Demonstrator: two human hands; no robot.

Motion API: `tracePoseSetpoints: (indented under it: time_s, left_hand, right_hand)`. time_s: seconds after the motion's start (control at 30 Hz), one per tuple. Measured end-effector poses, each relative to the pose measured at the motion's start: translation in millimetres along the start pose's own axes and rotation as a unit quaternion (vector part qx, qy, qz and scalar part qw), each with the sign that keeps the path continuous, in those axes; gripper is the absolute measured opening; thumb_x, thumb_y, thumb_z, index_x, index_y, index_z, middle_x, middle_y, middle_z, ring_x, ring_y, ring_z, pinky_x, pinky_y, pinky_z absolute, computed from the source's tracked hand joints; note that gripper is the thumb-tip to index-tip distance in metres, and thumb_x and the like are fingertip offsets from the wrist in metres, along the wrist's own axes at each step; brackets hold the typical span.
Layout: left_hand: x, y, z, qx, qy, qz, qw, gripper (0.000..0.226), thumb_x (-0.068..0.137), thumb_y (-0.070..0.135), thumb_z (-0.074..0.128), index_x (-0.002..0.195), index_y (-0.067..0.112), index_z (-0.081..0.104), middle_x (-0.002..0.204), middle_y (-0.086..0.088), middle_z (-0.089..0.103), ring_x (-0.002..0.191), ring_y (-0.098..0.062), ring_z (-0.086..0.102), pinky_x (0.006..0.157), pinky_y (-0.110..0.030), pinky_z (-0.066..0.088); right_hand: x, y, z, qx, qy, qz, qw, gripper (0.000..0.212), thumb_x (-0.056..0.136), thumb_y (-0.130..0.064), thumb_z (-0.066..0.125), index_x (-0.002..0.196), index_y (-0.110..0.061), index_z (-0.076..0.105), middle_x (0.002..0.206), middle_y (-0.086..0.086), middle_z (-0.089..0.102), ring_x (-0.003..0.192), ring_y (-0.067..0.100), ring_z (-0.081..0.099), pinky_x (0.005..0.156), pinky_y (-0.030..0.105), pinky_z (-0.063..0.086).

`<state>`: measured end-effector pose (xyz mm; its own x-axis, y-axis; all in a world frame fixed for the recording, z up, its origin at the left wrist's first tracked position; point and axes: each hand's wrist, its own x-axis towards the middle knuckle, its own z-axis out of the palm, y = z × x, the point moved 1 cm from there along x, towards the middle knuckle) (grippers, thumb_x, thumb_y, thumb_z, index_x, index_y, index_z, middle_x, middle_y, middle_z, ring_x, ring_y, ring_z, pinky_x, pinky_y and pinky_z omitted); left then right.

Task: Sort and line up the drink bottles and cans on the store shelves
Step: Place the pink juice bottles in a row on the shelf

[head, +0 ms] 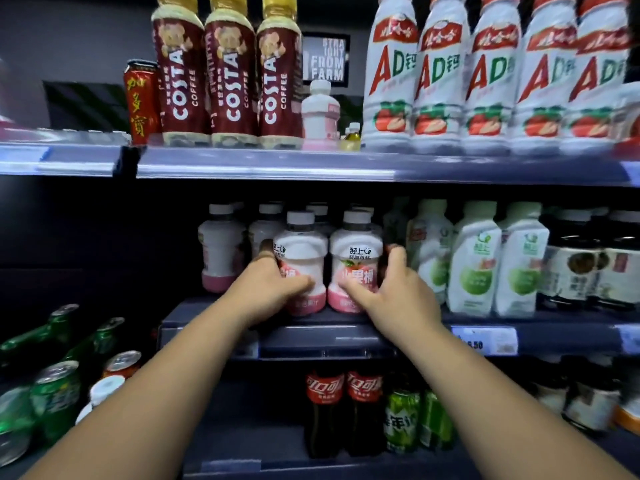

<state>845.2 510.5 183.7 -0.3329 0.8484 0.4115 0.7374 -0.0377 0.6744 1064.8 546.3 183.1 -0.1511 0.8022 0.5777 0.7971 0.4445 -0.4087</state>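
The person stands before the drink shelves with both arms stretched toward the middle shelf (311,337). The left hand (273,282) grasps a pink and white bottle (304,252): the thumb lies across its front and the fingers go around its left side. The right hand (391,289) grasps a second pink and white bottle (356,252), with the thumb low on the front and the fingers around the right side. These two bottles stand upright at the front edge of the middle shelf, just beside each other. Behind them and to the left stand more pink bottles (221,251) of the same kind. To the right is a row of white bottles with green labels (474,268), and then some dark bottles (585,265).

On the top shelf (277,164) stand three coffee bottles (232,74), with a red can (140,98) to their left. A small pink bottle (320,112) stands further back, and tall white bottles (440,81) fill the right part. Below, two cola bottles (325,410) stand next to green cans (403,420). At the far left there are other cans (57,393) and green glass bottles (34,336), which lean.
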Motion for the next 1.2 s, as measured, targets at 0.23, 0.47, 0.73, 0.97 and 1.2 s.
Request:
tracePoseSetpoints:
  time_s: [0.23, 0.47, 0.73, 0.97, 1.2]
  left_hand:
    - [-8, 37, 12, 0.12, 0.06, -0.041, 0.99, 0.101, 0.031, 0.092, 0.066, 0.091, 0.012, 0.06, 0.087, -0.002, 0.069, 0.082, -0.02, 0.067, 0.072, -0.034, 0.054]
    - [-11, 25, 22, 0.081, 0.067, -0.004, 0.994, 0.088, 0.048, 0.086, 0.063, 0.105, 0.019, 0.058, 0.095, 0.002, 0.073, 0.09, -0.018, 0.07, 0.081, -0.04, 0.057]
    - [-17, 27, 18, 0.036, 0.059, 0.006, 0.998, 0.077, 0.051, 0.07, 0.068, 0.108, 0.023, 0.049, 0.102, 0.005, 0.071, 0.097, -0.018, 0.068, 0.088, -0.041, 0.054]
    - [-20, 28, 18, 0.075, 0.084, 0.008, 0.994, 0.075, 0.052, 0.072, 0.063, 0.104, 0.02, 0.05, 0.101, 0.001, 0.072, 0.096, -0.024, 0.068, 0.083, -0.041, 0.055]
    - [-23, 30, 15, 0.079, 0.096, 0.003, 0.992, 0.086, 0.042, 0.082, 0.068, 0.1, 0.021, 0.05, 0.097, 0.002, 0.071, 0.092, -0.022, 0.069, 0.079, -0.041, 0.056]
  right_hand:
    - [4, 3, 9, -0.007, -0.002, 0.023, 1.0, 0.11, 0.077, -0.079, 0.054, 0.147, -0.002, 0.016, 0.131, 0.018, 0.06, 0.117, 0.036, 0.06, 0.083, 0.041, 0.047]
    - [-4, 4, 15, 0.0, 0.053, 0.003, 0.999, 0.111, 0.079, -0.073, 0.057, 0.149, 0.0, 0.013, 0.13, 0.019, 0.062, 0.116, 0.037, 0.061, 0.084, 0.043, 0.048]
    - [-5, 9, 15, 0.031, 0.056, -0.022, 0.998, 0.11, 0.08, -0.063, 0.065, 0.154, -0.001, 0.012, 0.138, 0.024, 0.055, 0.115, 0.044, 0.06, 0.084, 0.045, 0.048]
    - [-6, 9, 16, 0.018, 0.048, -0.027, 0.998, 0.11, 0.082, -0.066, 0.061, 0.154, -0.003, 0.007, 0.144, 0.022, 0.051, 0.119, 0.042, 0.058, 0.086, 0.043, 0.047]
    - [-2, 9, 16, 0.005, 0.031, -0.019, 0.999, 0.104, 0.088, -0.064, 0.055, 0.155, -0.003, 0.002, 0.143, 0.021, 0.052, 0.118, 0.041, 0.058, 0.086, 0.043, 0.047]
